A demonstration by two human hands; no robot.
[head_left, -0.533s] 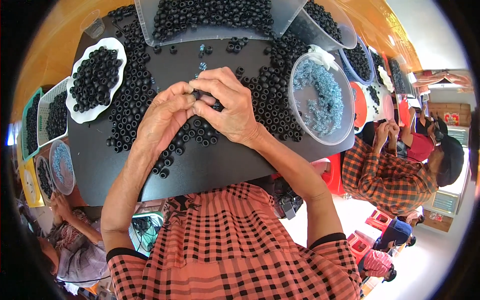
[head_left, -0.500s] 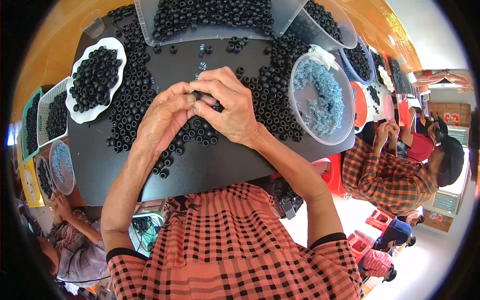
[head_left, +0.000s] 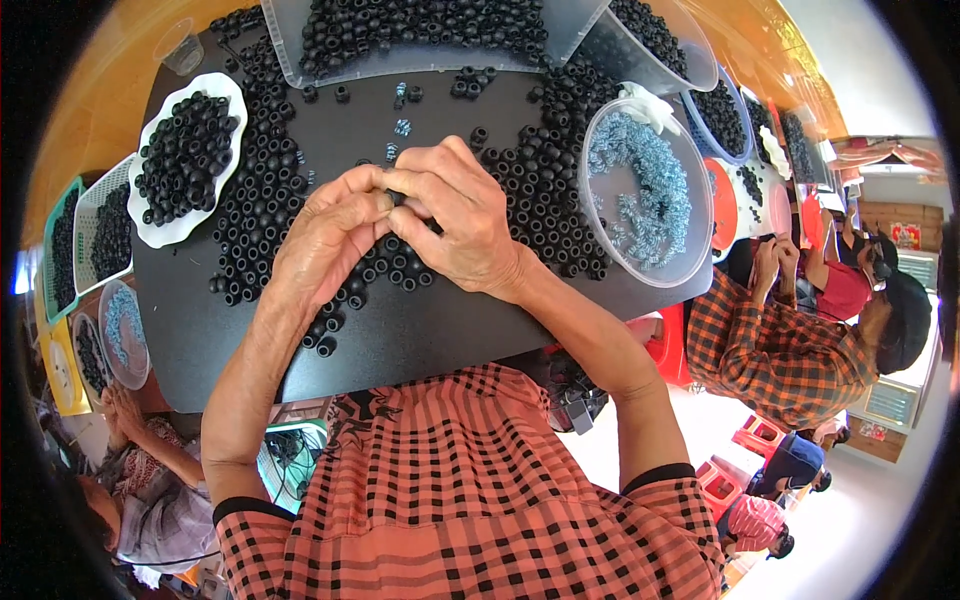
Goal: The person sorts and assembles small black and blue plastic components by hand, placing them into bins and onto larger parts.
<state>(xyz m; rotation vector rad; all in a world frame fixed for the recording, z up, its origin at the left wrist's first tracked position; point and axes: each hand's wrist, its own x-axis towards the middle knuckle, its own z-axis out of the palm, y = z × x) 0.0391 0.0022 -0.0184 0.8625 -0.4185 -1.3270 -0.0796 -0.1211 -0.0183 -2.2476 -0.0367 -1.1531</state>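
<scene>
Over the dark table (head_left: 450,345), my left hand (head_left: 325,240) and my right hand (head_left: 455,215) meet at their fingertips. Pinched between them is a small black hollow plastic part (head_left: 396,199), mostly covered by the fingers. Both hands are closed. Under and beside them lie many loose black hollow parts (head_left: 540,205), like thick rings or caps. A few small light-blue pieces (head_left: 402,127) lie just beyond my fingers. To the right of my right hand, a round clear tub (head_left: 645,275) holds many more blue pieces (head_left: 655,200).
A white scalloped dish (head_left: 170,238) of black parts stands at left. A clear bin (head_left: 430,70) of them lies at the far edge, near a clear cup (head_left: 180,48). Baskets (head_left: 120,165) stand farther left. A person in a checked shirt (head_left: 775,350) works at right, another person (head_left: 160,490) at left.
My fingers have shifted slightly around the black part, which now shows between the fingertips. Both hands stay in nearly the same place; the view has moved a little.
</scene>
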